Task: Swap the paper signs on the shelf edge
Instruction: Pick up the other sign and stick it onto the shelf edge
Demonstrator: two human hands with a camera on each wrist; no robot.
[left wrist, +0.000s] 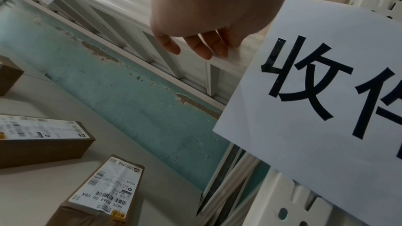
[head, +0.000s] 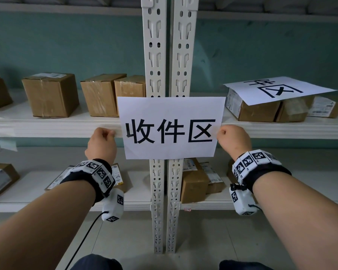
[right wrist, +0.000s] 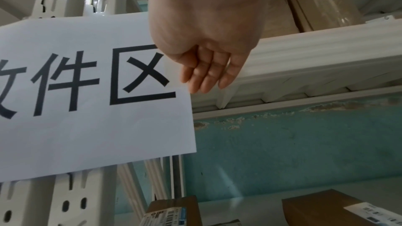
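The paper sign (head: 170,127) printed 收件区 hangs flat across the two white uprights (head: 169,55), its middle level with the shelf edge (head: 53,129). The left hand (head: 101,145) sits at the sign's left border and the right hand (head: 233,140) at its right border, both seen as fists from the head camera. The left wrist view shows the fingertips (left wrist: 202,47) curled down onto what looks like a clear tape strip at the sign's edge; whether they pinch or press it I cannot tell. The right wrist view shows the fingers (right wrist: 208,73) bent and close together at the right border, the thumb hidden. Only the head view shows the second sign (head: 277,88), lying on cardboard boxes (head: 261,112) on the shelf to the right, its first character cut off.
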